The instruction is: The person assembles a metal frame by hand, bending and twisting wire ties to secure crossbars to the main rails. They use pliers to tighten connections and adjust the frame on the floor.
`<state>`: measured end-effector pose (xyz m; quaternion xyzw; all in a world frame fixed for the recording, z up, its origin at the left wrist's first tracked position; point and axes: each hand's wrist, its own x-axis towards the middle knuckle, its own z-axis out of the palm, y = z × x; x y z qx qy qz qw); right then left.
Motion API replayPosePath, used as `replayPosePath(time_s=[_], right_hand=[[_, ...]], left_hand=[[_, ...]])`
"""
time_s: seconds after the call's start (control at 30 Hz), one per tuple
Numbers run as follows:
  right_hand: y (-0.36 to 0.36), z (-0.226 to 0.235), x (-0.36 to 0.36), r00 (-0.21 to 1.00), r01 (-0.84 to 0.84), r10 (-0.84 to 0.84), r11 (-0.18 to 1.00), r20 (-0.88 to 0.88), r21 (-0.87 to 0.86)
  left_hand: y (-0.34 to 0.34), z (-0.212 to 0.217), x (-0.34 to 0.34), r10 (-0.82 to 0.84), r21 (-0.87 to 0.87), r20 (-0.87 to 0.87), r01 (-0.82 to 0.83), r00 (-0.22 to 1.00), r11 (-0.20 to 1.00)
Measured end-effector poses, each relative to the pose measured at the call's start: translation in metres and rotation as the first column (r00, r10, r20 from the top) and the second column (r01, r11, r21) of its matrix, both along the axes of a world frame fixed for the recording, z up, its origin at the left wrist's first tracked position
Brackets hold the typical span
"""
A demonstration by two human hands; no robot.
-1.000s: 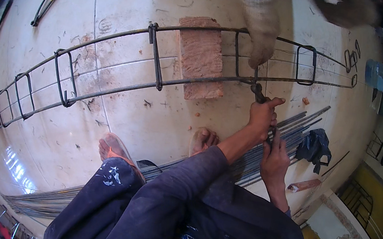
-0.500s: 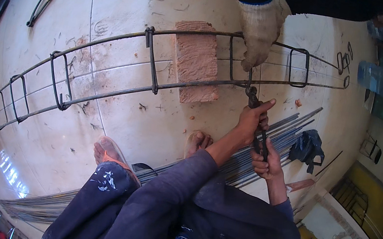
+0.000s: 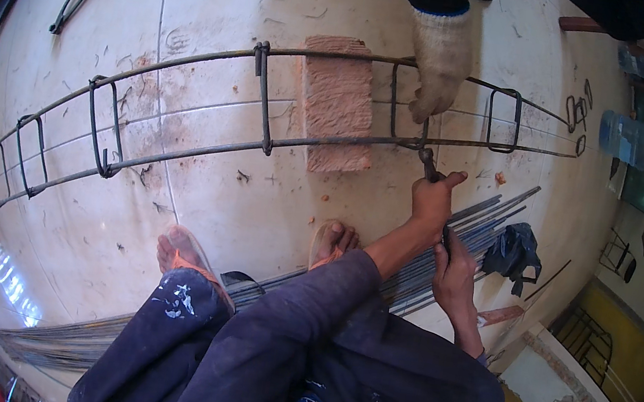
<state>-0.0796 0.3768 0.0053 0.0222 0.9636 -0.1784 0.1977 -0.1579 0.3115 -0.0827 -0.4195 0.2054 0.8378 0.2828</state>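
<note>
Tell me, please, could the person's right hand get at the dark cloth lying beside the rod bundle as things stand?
Probably yes: the right hand sits next to the dark cloth, with only loose rods between them, though its grip is already around a tool handle.

The person's left arm, in a dark blue sleeve pushed back to the forearm, reaches up and forward with the elbow bent. The left hand (image 3: 430, 202) is closed in a fist round a tool handle (image 3: 431, 165), thumb lying across the top, wrist nearly straight. The right hand (image 3: 452, 273) sits just below and beside that handle's lower end, fingers (image 3: 442, 251) curled shut, its bare forearm running back toward the body.
</note>
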Motion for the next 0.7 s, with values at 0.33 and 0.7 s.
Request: replayPosePath(time_s=[0.33, 0.7], right_hand=[[0.063, -0.02, -0.012, 0.237, 0.971, -0.095, -0.012, 0.967, -0.239], [0.013, 0.009, -0.008, 0.991, -0.107, 0.109, 0.994, -0.077, 0.032]], left_hand=[[-0.008, 0.01, 0.003, 0.086, 0.308, 0.006, -0.084, 0.996, 0.948], [0.003, 0.015, -0.007, 0.143, 0.202, 0.117, -0.164, 0.983, 0.966]])
